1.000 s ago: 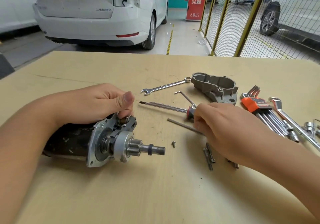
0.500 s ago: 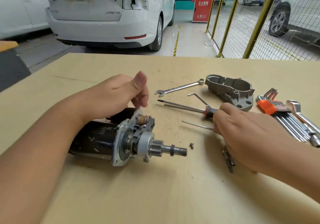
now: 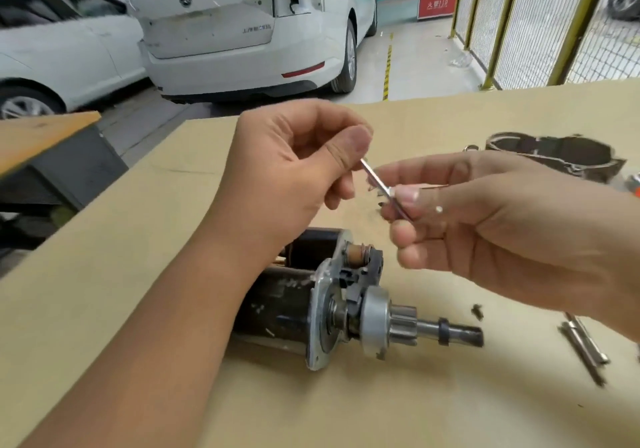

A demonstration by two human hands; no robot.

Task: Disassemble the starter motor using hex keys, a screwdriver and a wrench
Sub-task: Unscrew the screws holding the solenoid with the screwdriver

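Note:
The starter motor (image 3: 311, 305) lies on its side on the wooden table (image 3: 173, 361), pinion shaft (image 3: 446, 333) pointing right, front housing off. Both hands are raised above it. My right hand (image 3: 485, 225) grips a thin metal hex key (image 3: 379, 184) between thumb and fingers. My left hand (image 3: 294, 170) pinches the key's upper left end with thumb and curled fingers. Neither hand touches the motor.
The removed grey front housing (image 3: 554, 156) lies at the back right. Two long bolts (image 3: 585, 347) and a small screw (image 3: 478, 310) lie right of the shaft. An orange hex-key holder (image 3: 635, 187) peeks at the right edge. White cars (image 3: 249, 31) stand beyond the table.
My right hand picked the hex key off the table and lifted it. My left hand left the motor and rose to pinch the key's other end. The view shifted left.

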